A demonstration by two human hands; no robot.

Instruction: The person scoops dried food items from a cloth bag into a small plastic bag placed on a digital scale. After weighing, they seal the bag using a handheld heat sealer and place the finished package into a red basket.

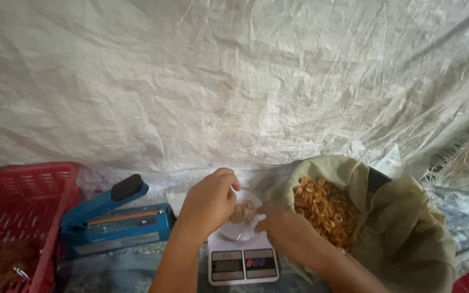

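While both hands meet over the small white kitchen scale, the portioning looks mid-way: the left hand curls closed on the clear bag resting on it, the right hand pinching its rim. More fried snacks from the olive sack beside it seem needed.

2 bare forearms enter from bottom edge, converging toward centre. Left hand palm down, fingers curled, thumb tucked toward the right. Right hand lower, knuckles up, fingertips pointing left, nearly meeting the left hand. Wrists straight, both elbows out of view.
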